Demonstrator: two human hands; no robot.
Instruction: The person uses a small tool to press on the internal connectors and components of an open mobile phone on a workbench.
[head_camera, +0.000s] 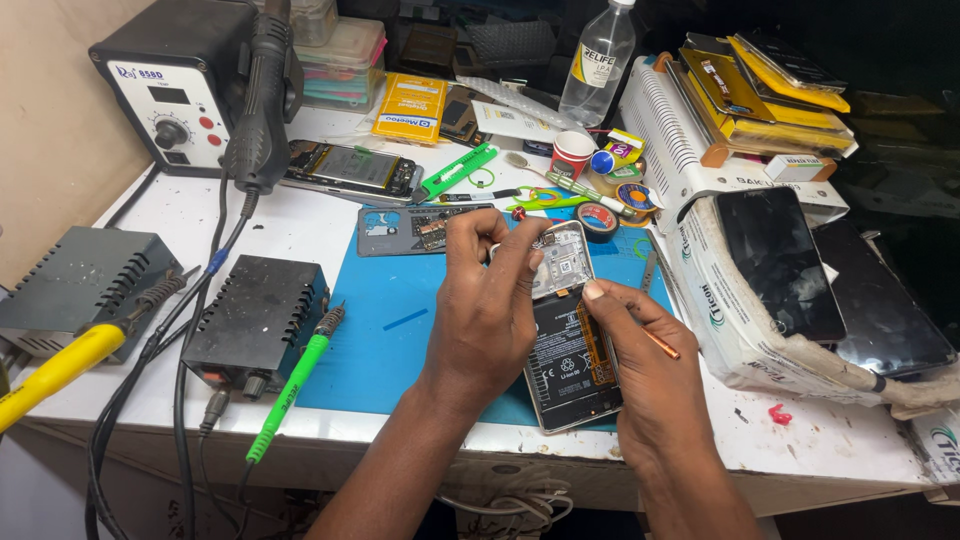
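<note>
An opened phone (568, 350) lies back-up on a blue work mat (385, 320), its black battery and circuit board exposed. My left hand (490, 300) pinches at the upper part of the phone, near the silver frame around the board. My right hand (635, 350) rests on the phone's right side and holds a thin copper-coloured tool (662, 345) whose tip is hidden under my fingers.
A hot-air station (175, 85) and its handpiece stand at the back left. Two soldering irons, yellow (60, 370) and green (295, 385), lie at the left. Another opened phone (350, 170), a removed phone frame (415, 225), tapes, a cup, a bottle and stacked phones (790, 260) crowd the bench.
</note>
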